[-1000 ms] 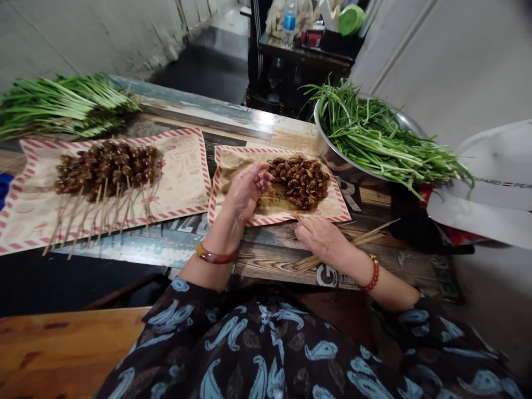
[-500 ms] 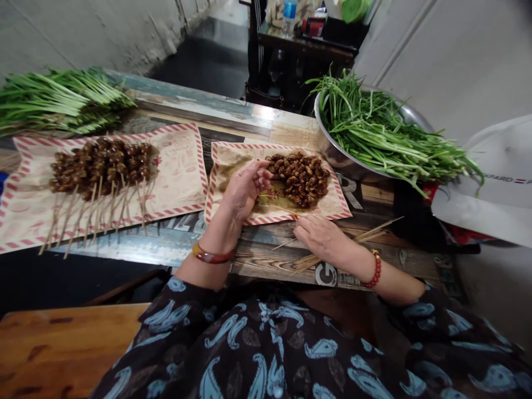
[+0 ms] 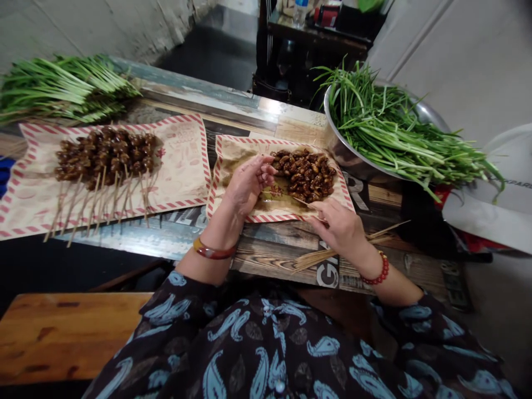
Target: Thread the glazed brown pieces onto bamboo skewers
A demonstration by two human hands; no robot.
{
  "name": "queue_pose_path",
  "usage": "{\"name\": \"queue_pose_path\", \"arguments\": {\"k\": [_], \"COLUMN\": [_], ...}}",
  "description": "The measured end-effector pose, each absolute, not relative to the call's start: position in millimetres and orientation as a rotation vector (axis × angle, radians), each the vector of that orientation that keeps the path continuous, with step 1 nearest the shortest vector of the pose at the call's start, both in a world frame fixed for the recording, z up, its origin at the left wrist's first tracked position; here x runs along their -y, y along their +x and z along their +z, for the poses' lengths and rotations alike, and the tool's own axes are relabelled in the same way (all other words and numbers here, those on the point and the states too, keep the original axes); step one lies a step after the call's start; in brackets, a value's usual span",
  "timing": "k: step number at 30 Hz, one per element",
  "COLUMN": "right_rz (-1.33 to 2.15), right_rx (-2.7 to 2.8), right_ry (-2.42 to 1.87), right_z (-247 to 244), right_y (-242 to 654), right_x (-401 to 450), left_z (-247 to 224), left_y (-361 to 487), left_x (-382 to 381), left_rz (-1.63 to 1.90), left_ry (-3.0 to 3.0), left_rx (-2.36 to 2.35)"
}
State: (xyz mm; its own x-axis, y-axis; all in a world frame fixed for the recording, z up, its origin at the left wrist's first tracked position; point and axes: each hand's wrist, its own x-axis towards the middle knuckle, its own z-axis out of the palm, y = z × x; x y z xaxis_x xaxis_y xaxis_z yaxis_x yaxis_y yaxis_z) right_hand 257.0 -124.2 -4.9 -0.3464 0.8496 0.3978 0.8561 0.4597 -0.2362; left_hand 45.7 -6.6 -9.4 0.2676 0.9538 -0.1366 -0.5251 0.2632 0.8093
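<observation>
Right hand (image 3: 339, 223), gripping skewer (image 3: 300, 201), in front of brown pile (image 3: 306, 175); left hand (image 3: 250, 184) beside.

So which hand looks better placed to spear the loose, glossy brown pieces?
Probably the right hand: it holds a thin wooden skewer near the glossy brown pieces; no skewer shows in the curled left hand.

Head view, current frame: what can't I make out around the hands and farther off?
All in the head view:
Left hand: whether it grips anything; its own curl hides this.
Held skewer: its near end, covered by the right hand.
Loose skewers: their middles, also under that hand.
Basin: its bottom, under greens.
Bottle: its top, cut by the upper edge.
</observation>
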Motion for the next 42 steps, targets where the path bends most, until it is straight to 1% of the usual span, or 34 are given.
{"name": "queue_pose_path", "arguments": {"k": [3,5,9,13,15,18,21,26,30,34,37,40,42], "right_rz": [0.023,0.035,-0.017,0.122,0.169,0.138,0.127,0.182,0.464,0.781,0.904,0.94,0.937], "right_rx": [2.366,2.442,2.57,2.694,2.665,2.433,2.074,1.595,1.305,1.091,0.968,0.928,0.931], "right_ry": [-1.583,-1.601,-1.53,-1.459,-1.428,-1.406,-1.401,-1.302,-1.147,-1.005,-0.962,-0.961,-0.968], "right_z": [0.0,1.2,1.5,5.7,11.4,23.8,35.9,42.6,35.3,26.1,23.8,24.8,25.5], "right_y": [256.2,255.0,255.1,257.8,259.5,262.2,262.5,252.1,247.5,254.9,261.0,263.4,263.4], "right_x": [117.8,117.4,127.2,139.1,140.4,134.7,123.0,102.0,90.6,85.3,81.8,78.5,78.2], "left_z": [-8.3,-7.9,-9.0,-12.1,-13.4,-14.9,-16.3,-17.0,-12.6,-6.8,-5.7,-6.2,-4.3], "left_y": [45.3,44.9,44.4,44.7,45.7,48.8,53.8,66.7,77.5,86.8,91.5,90.1,84.8], "left_x": [6.8,6.7,6.1,5.5,6.1,8.6,11.8,17.3,21.8,23.1,20.9,16.2,12.5], "left_rz": [1.122,1.116,1.114,1.122,1.131,1.164,1.125,0.825,0.533,0.341,0.295,0.428,0.662], "left_ry": [0.721,0.714,0.722,0.755,0.814,1.056,1.491,2.283,2.69,2.854,2.887,2.758,2.494], "left_rx": [-0.717,-0.72,-0.722,-0.688,-0.692,-0.755,-0.856,-0.843,-0.857,-0.916,-0.928,-0.9,-0.869]}}
